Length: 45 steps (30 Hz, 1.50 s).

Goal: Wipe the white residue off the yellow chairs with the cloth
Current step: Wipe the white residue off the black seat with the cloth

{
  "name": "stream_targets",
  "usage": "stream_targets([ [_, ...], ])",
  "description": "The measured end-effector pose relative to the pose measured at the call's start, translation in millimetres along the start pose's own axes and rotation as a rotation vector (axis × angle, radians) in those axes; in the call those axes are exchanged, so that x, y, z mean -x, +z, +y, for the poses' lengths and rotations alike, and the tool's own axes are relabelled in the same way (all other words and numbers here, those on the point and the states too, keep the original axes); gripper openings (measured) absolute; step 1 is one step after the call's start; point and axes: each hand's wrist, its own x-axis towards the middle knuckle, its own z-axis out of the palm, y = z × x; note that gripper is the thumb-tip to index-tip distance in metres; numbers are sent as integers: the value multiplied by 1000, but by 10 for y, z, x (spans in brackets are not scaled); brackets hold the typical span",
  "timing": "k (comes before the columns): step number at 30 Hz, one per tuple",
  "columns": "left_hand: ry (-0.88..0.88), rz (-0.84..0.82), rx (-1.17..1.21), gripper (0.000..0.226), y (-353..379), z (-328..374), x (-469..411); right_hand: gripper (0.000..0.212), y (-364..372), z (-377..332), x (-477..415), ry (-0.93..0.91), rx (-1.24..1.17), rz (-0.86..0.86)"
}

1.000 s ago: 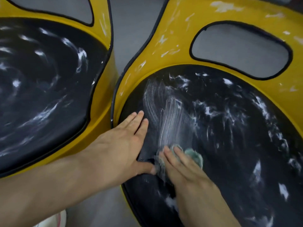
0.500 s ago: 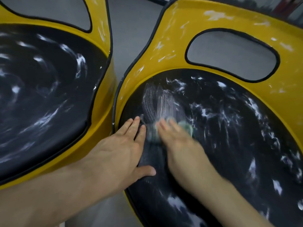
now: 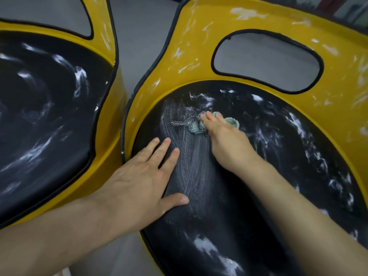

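Note:
Two yellow chairs with black seats stand side by side. The right chair (image 3: pixel 199 46) carries white residue (image 3: pixel 264 134) across its black seat and yellow back. My right hand (image 3: pixel 225 140) presses a small green cloth (image 3: pixel 233 122) onto the far left part of that seat, fingers straight over it; a checked strip of the cloth trails left. A smeared, streaky patch runs from the cloth toward me. My left hand (image 3: pixel 143 180) rests flat on the seat's left edge, fingers spread. The left chair (image 3: pixel 111 108) also shows white smears on its black seat.
Grey floor (image 3: pixel 137 42) shows in the narrow gap between the two chairs and through the oval cut-outs in their backs. A pale object peeks in at the bottom left edge.
My right hand has pushed the cloth away from me, from the near part of the seat up toward the backrest, leaving a longer smeared streak. The left hand has stayed put.

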Motion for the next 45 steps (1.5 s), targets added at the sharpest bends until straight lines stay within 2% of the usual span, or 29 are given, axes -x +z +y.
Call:
stream_targets([
  [3,-5,5,-4,98,9,32,-109,68,146,-28,580,-24,9,84],
  [6,9,51,-2,98,33,64,-200,72,223,-18,1164,-45,-56,66],
  [10,14,68,-2,102,7,98,-334,66,113,87,1295,-92,-115,48],
  [14,17,56,-1,102,-48,93,-394,61,139,75,1341,14,-101,118],
  [17,16,62,18,101,-30,53,-364,53,203,104,1074,-15,38,129],
  [21,10,60,19,101,-32,56,-354,31,107,280,117,30,86,157],
  [24,-4,48,13,103,-40,61,-349,33,143,328,-288,67,86,146],
  [28,-52,17,-22,103,-76,60,-340,58,140,170,385,17,57,174],
  [31,-67,16,-19,104,-89,49,-352,68,199,52,986,-27,9,139],
  [34,-68,19,-23,104,-98,60,-371,65,195,23,950,-70,5,122],
  [37,-73,19,-44,103,-116,70,-358,48,131,5,287,-125,49,134],
  [40,-84,13,-36,104,-120,70,-329,31,118,-83,-426,-52,87,141],
  [42,-96,10,-34,104,-106,62,-316,34,132,-183,-509,-25,103,153],
  [45,-98,21,-38,104,-80,52,-313,46,178,-246,67,-110,29,172],
])
